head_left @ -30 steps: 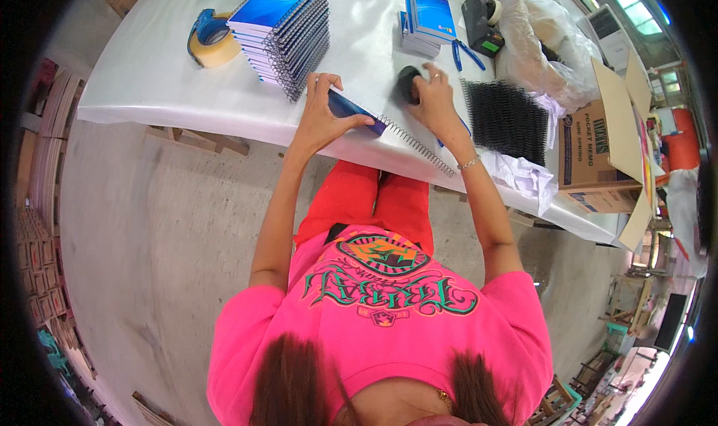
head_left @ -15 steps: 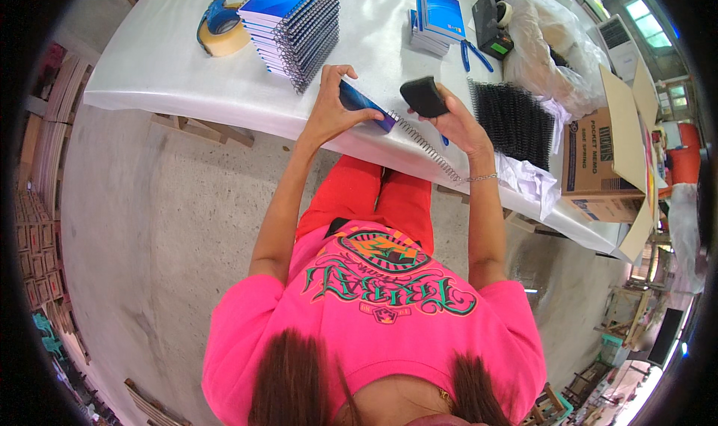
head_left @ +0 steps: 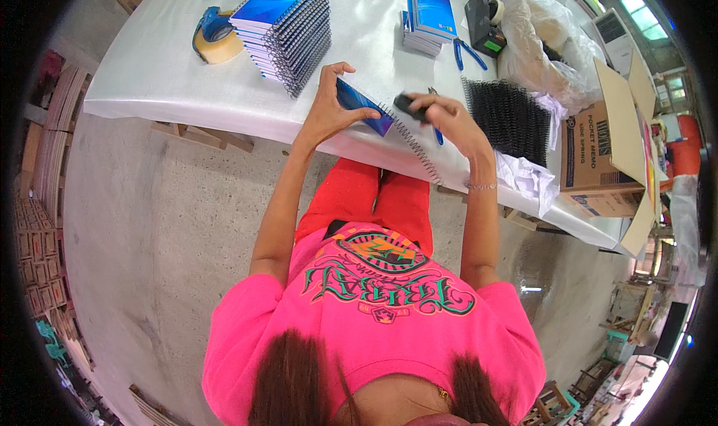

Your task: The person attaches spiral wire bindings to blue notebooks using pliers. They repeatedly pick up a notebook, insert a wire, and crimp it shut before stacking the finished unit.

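White bench (head_left: 164, 89) is stretching out beneath the left hand (head_left: 324, 113), whose fingers are holding a blue notebook (head_left: 359, 104) near the front edge. From its right end, a wire coil (head_left: 416, 147) is slanting toward the person; the right hand (head_left: 454, 124), nearer the coil, is gripping a black block (head_left: 408, 106) just beside it.

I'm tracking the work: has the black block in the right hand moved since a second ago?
Yes; the black block has come closer to the near edge of the white table.
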A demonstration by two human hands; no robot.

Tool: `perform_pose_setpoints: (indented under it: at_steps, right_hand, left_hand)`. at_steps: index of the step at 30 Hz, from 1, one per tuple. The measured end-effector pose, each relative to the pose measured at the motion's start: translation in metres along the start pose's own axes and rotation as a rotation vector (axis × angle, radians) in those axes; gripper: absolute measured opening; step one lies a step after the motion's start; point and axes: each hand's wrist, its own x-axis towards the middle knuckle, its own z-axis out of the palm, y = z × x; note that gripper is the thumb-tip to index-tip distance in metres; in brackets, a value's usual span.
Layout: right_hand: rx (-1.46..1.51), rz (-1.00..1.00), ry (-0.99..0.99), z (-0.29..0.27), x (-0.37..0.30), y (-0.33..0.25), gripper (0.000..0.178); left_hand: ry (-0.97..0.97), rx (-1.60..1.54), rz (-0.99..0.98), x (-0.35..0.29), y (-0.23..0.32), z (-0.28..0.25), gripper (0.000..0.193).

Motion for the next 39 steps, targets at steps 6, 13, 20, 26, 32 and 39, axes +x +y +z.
perform_pose_setpoints:
  at_steps: [6, 13, 20, 26, 32, 39]
  right_hand:
    - [0.052, -0.027, -0.021, 0.013, -0.005, -0.004, 0.037]
    - [0.1, 0.074, 0.155, 0.009, 0.0, 0.013, 0.03]
    - [0.056, 0.09, 0.104, 0.021, -0.008, -0.004, 0.035]
    - [-0.211, 0.091, 0.125, 0.019, 0.001, 0.004, 0.037]
    - [-0.172, 0.072, 0.029, 0.013, -0.006, 0.005, 0.038]
    - [-0.192, 0.055, 0.033, 0.014, 0.0, -0.004, 0.037]
  left_hand:
    - [-0.001, 0.034, 0.009, 0.0, -0.005, 0.001, 0.096]
    - [-0.003, -0.115, -0.099, -0.001, 0.001, 0.003, 0.11]
    - [-0.071, -0.198, -0.155, -0.001, -0.002, -0.002, 0.109]
    - [-0.168, -0.314, -0.219, -0.003, -0.006, -0.008, 0.095]
    - [-0.242, -0.334, -0.216, -0.002, -0.005, -0.008, 0.082]
    - [-0.255, -0.387, -0.2, 0.0, -0.009, -0.009, 0.08]
